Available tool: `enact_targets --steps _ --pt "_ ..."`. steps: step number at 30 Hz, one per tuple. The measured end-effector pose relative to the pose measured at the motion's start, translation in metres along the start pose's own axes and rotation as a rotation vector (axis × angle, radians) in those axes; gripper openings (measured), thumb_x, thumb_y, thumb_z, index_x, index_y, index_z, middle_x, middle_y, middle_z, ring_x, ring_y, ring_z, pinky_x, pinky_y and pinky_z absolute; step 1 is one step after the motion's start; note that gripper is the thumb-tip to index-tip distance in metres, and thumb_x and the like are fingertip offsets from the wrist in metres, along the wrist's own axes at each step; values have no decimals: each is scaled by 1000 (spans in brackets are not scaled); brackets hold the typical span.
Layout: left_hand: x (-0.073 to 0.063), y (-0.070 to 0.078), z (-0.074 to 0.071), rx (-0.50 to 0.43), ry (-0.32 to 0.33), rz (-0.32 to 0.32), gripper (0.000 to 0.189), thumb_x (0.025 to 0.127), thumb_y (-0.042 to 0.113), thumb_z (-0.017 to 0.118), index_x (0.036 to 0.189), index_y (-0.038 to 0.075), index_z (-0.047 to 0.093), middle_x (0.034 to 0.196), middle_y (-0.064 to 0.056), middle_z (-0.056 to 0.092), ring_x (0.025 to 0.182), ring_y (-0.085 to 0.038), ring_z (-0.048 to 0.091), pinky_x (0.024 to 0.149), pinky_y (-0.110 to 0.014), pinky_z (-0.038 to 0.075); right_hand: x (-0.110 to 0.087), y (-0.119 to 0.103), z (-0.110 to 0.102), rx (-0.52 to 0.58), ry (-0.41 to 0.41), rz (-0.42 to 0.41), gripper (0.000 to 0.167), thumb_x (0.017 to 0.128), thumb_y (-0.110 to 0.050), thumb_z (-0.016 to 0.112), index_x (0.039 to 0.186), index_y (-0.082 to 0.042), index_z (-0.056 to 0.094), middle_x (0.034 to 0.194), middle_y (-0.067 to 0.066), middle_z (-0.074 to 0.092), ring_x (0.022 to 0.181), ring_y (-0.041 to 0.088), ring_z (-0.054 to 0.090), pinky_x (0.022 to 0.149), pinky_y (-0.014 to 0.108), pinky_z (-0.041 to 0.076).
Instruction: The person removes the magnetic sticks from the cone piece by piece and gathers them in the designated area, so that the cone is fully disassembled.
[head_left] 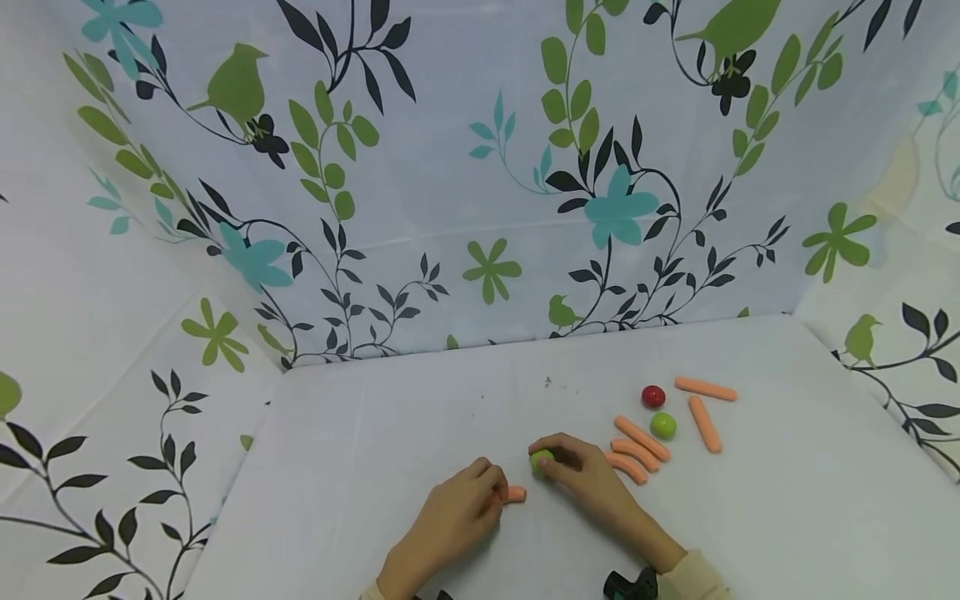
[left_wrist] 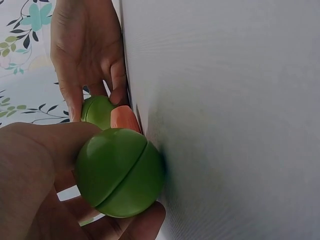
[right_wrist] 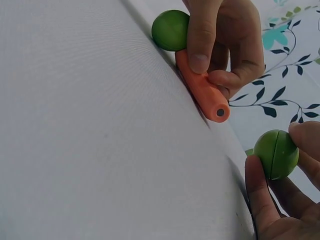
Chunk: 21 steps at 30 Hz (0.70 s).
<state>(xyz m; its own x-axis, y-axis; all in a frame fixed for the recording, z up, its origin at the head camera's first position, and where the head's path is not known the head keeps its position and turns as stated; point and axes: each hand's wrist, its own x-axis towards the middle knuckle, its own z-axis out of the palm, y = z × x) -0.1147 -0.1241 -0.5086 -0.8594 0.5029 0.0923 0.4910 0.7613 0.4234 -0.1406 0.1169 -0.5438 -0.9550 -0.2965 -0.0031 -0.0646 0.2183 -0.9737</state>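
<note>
My left hand point(head_left: 467, 504) pinches an orange stick point(right_wrist: 197, 87) between thumb and fingers, low over the white table. One end of the stick shows a dark round spot. At its other end sits a green ball point(left_wrist: 120, 172) with a seam across it, by the left fingers; in the head view this ball is hidden behind the hand. To the right, my right hand point(head_left: 588, 479) pinches a second green ball point(right_wrist: 276, 155), also seamed, between thumb and fingertips. This ball is a short way from the stick's spotted end.
Right of the hands on the table point(head_left: 375, 433) lie several orange sticks, among them a straight one point(head_left: 705, 423) and a curved one point(head_left: 633, 454). A red ball point(head_left: 653, 397) and another green ball point(head_left: 663, 425) lie beside them. A patterned cloth point(head_left: 435, 208) stands behind.
</note>
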Motion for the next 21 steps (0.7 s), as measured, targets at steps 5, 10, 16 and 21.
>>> enact_targets --steps 5,10,16,21 --pt "-1 1 -2 0 5 -3 14 94 10 72 96 22 65 96 9 61 73 1 48 60 -19 43 1 1 -1 -28 1 -2 29 101 -33 69 126 -18 70 127 1 71 115 12 65 97 19 51" --pt "-1 2 -2 19 14 5 14 93 10 74 97 21 65 96 8 62 72 2 48 61 -18 44 3 4 -1 -58 -17 0 30 98 -30 73 126 -22 70 129 -2 71 120 14 63 100 19 50" --pt "0 0 0 24 28 14 9 99 24 73 99 20 64 95 8 61 71 1 46 59 -19 42 1 -2 0 -64 5 -20 36 96 -15 74 131 -20 67 138 6 66 127 21 63 101 22 53" --pt "1 1 2 33 35 7 23 101 42 66 102 19 67 95 8 62 72 1 47 59 -19 43 2 -9 -3 -143 107 -90 42 91 1 76 126 -20 67 130 4 66 121 22 65 95 23 58"
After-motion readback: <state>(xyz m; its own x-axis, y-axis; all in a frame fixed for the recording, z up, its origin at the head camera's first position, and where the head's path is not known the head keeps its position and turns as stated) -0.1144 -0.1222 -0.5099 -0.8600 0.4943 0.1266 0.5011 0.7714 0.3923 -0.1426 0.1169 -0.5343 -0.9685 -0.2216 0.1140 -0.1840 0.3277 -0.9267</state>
